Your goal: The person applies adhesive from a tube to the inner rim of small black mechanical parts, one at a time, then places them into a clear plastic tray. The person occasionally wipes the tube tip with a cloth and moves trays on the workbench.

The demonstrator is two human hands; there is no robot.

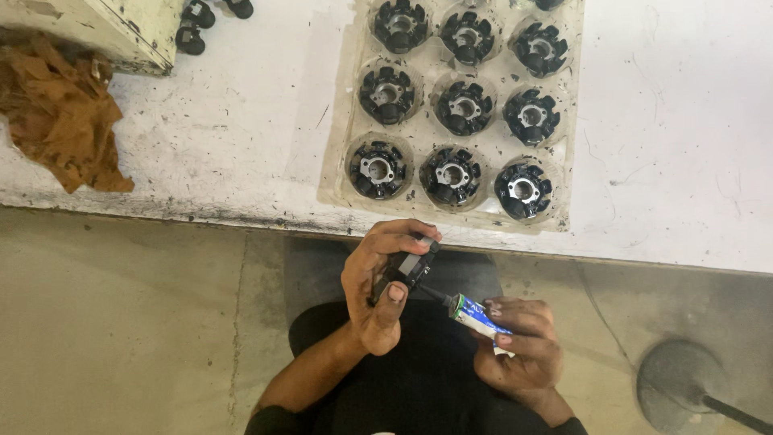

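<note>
Left hand [378, 290] clamped around a small black part [407, 270], fingers curled over the top, thumb pressed up against its near face, so it's a firm pinch. Right hand [519, 346] wrapped around a small squeeze tube [479, 316], white with blue and green print, fingers folded over the body. The tube's dark nozzle points left and its tip meets the black part just below the left thumb. Both hands sit low, above the person's lap in dark clothing, just short of the table edge.

Up on the white, scuffed worktable [241, 137], a clear plastic tray [342, 173] holds black round components with toothed rims and pale centres, one to a pocket, in rows of three; the nearest row [452, 176] lies just beyond the hands. A crumpled brown rag [60, 113] lies at the table's left end, beside a cream-coloured box [121, 28]. On the floor at right, a round grey base [680, 383] with a dark rod.
</note>
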